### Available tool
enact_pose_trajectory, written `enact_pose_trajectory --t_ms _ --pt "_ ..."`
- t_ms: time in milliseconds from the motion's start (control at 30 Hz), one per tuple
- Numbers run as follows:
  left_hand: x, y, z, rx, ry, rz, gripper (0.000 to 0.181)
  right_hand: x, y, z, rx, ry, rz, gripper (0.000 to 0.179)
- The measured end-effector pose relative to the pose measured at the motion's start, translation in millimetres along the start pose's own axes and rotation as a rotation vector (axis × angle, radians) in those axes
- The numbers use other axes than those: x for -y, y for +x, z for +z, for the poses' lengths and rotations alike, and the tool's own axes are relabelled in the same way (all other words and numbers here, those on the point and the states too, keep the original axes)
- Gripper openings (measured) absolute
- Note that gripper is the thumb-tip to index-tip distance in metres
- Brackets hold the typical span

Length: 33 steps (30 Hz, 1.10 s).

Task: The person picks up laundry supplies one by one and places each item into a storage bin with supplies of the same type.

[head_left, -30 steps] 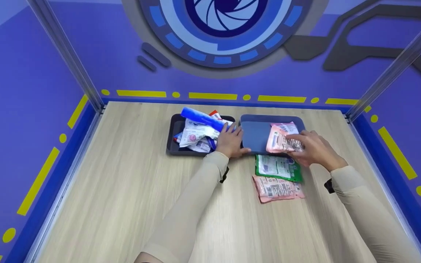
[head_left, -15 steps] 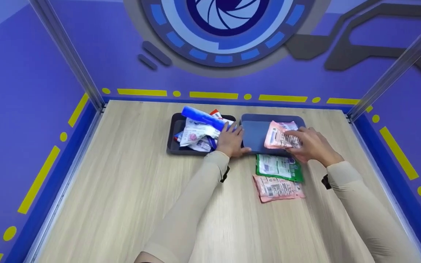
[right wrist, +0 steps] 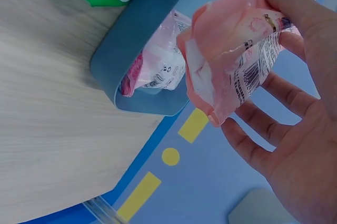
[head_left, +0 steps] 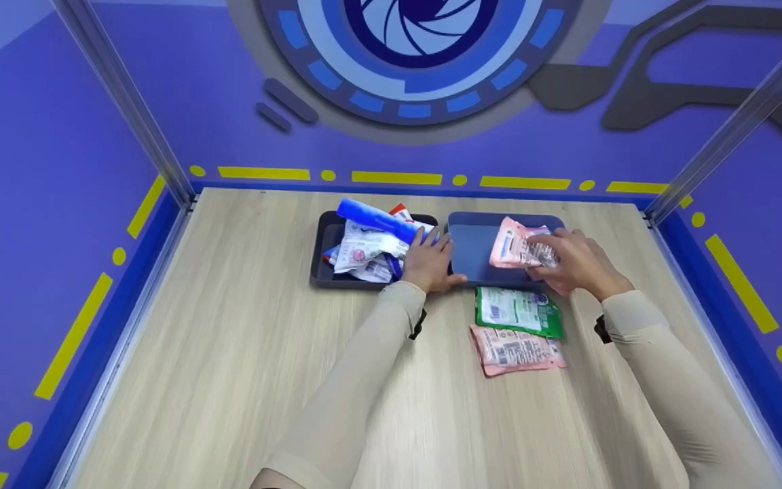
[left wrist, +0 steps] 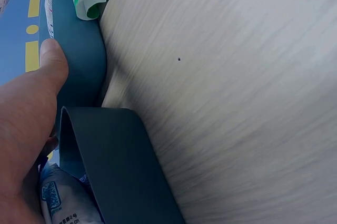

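My right hand (head_left: 582,261) pinches a pink packet (head_left: 512,244), thumb on one face and fingers on the other, raised over the blue-grey tray (head_left: 472,248). In the right wrist view a pale pink packet (right wrist: 164,58) lies inside that tray, below the held one. My left hand (head_left: 427,263) rests spread where the black tray (head_left: 318,261) meets the blue-grey one, its fingers reaching over packets in the black tray. Its thumb (left wrist: 50,58) sticks out toward the blue-grey tray. White packets (head_left: 364,250) and a long blue tube-like package (head_left: 372,219) fill the black tray.
In front of the blue-grey tray lies a green-and-white packet (head_left: 513,311), its far edge at the tray. Another pink packet (head_left: 516,350) lies just nearer on the wooden table (head_left: 241,353). A blue-purple wall (head_left: 391,153) stands behind, with side walls left and right.
My right hand has lifted the pink packet slightly and shifted it a little farther away over the blue-grey tray. The left hand stays where it was.
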<state>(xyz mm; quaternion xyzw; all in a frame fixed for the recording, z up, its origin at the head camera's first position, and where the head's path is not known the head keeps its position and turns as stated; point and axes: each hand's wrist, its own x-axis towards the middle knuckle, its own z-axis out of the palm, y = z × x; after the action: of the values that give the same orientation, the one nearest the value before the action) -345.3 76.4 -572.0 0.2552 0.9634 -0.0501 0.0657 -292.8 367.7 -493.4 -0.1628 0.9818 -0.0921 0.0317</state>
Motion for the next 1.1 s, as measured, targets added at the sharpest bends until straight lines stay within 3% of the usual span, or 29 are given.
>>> enact_pose_trajectory --t_ms 1100 --pt "-0.6 -0.2 -0.2 0.013 -0.004 -0.008 0.095 0.9 34.7 1.3 -0.022 -0.011 0.066 0.066"
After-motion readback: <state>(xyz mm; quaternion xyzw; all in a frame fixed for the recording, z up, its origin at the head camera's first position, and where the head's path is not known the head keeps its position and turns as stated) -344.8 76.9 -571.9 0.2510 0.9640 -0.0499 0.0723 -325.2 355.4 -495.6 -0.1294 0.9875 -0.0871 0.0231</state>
